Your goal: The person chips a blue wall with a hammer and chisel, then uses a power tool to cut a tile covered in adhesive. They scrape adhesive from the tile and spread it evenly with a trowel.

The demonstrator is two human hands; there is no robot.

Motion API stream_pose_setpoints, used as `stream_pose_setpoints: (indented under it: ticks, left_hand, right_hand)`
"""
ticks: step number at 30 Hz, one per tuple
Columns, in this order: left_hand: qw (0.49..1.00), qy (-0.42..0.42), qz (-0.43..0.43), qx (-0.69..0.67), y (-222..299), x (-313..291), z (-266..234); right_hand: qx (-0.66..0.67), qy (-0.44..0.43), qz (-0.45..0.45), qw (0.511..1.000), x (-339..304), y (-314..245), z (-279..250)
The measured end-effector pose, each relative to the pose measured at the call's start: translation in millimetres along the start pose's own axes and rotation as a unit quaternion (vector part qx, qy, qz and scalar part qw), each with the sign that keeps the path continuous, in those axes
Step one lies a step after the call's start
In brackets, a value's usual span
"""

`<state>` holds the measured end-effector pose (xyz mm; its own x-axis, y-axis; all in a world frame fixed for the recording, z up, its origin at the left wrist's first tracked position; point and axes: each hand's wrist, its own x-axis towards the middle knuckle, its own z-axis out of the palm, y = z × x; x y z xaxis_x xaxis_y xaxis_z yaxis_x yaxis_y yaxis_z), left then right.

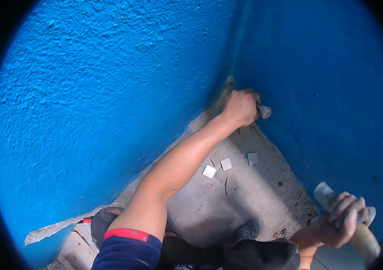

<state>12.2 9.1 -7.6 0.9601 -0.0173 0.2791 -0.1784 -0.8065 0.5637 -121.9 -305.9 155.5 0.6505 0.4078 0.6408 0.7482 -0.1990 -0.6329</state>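
Note:
Reaching into the corner where two blue walls meet, my left hand (pixel 242 107) is closed around a chisel (pixel 264 111). Only the chisel's blunt, greyish end sticks out on the right; its other end is hidden by the hand. At the lower right, my right hand (pixel 345 219) grips a hammer (pixel 365 245), slightly blurred. Its grey head (pixel 325 194) shows beside my fingers, and the pale, thick handle slants down to the right. The hammer is well apart from the chisel.
Several small square tile pieces (pixel 209 171) lie on the dusty concrete floor (pixel 196 202). Rough blue plaster covers the left wall (pixel 97 99); a smoother blue wall (pixel 326 90) stands right. Bare, chipped edging runs along both wall bases. A dark shoe (pixel 249 229) is near the bottom.

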Motion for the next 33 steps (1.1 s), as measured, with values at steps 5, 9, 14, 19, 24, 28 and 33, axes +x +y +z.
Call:
stream_pose_setpoints:
  ticks: [5,9,14,19,24,28,33]
  left_hand:
    - [0.999,-0.023,-0.03,0.003,5,5,-4]
    - [0.995,-0.084,-0.027,0.04,0,-27,16]
    - [0.994,-0.096,0.021,0.053,-5,-53,28]
    - [0.999,-0.049,-0.001,0.02,-1,-23,7]
    - [1.0,-0.024,-0.011,0.005,-14,-21,12]
    - [1.0,-0.011,-0.002,-0.005,-10,-15,13]
    - [0.999,-0.031,0.002,-0.015,7,1,19]
  right_hand:
    - [-0.011,-0.053,0.367,0.928,-39,88,123]
    - [-0.061,-0.122,0.493,0.859,-110,97,149]
    - [0.032,-0.067,0.598,0.798,-116,75,140]
    - [0.056,-0.011,0.592,0.804,-105,68,133]
    - [0.056,0.018,0.545,0.836,-51,24,105]
    - [0.009,0.138,0.222,0.965,-15,1,69]
    - [-0.299,0.058,0.274,0.912,-61,95,123]
